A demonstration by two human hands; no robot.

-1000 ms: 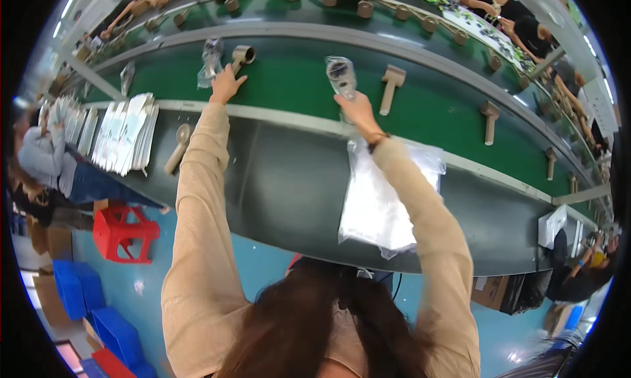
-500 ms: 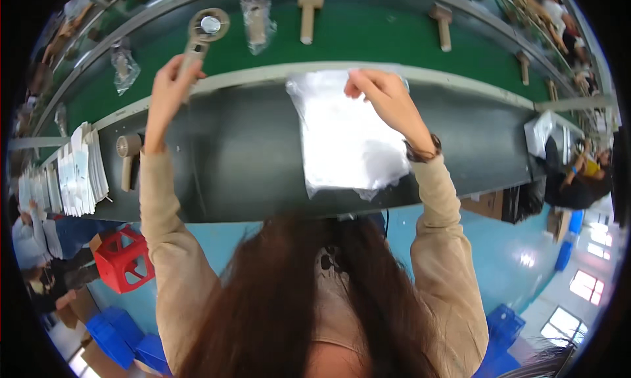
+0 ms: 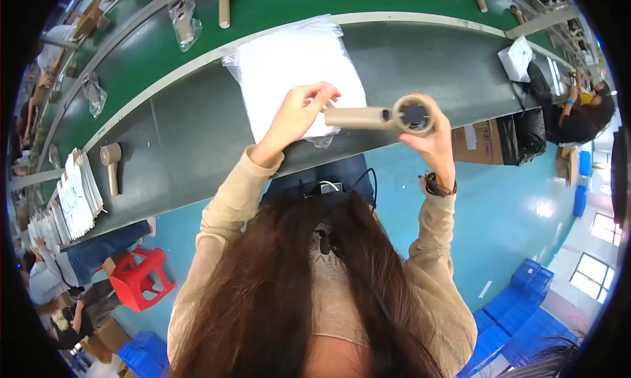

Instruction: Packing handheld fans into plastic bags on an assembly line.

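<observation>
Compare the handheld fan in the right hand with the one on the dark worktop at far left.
The held fan is gripped by its head in the right hand; the worktop fan lies untouched. The held fan's handle points left in the picture; the worktop fan's points down. The held fan looks larger in view than the worktop fan. Both are beige, with a round head and straight handle.

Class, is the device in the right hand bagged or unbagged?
Unbagged: the beige device in the right hand shows bare handle and head, without clear film.
</observation>
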